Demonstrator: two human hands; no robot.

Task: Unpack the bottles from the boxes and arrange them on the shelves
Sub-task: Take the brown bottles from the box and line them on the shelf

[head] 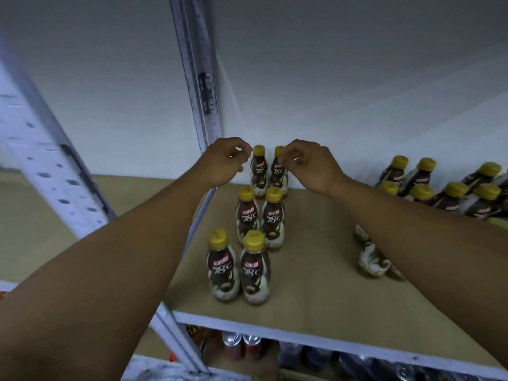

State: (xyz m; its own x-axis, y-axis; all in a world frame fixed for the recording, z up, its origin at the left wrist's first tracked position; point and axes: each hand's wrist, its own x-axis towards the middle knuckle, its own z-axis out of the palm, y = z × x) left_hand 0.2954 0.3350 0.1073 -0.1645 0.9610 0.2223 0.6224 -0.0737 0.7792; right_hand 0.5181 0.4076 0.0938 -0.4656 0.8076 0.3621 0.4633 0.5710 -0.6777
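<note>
Six yellow-capped bottles (254, 266) stand paired on the shelf (313, 243); the left hand (224, 160) and right hand (310, 165), fingers curled, flank the rear pair's caps (grip unclear).

Six bottles (248, 215) stand near the left edge of the shelf (302, 270) in three pairs: two at the front, two in the middle and two at the back. Toward the back right corner a second group shows seven yellow caps (421, 191), three in the rear row and four in the nearer one. The picture's edge cuts this group off, so its full count cannot be told. At least two more bottles lie partly hidden under the right forearm. There are two hands, left (224, 160) and right (310, 165). Two cans (242, 339) show their tops below the front edge. Two metal posts (198, 78) are in view.
</note>
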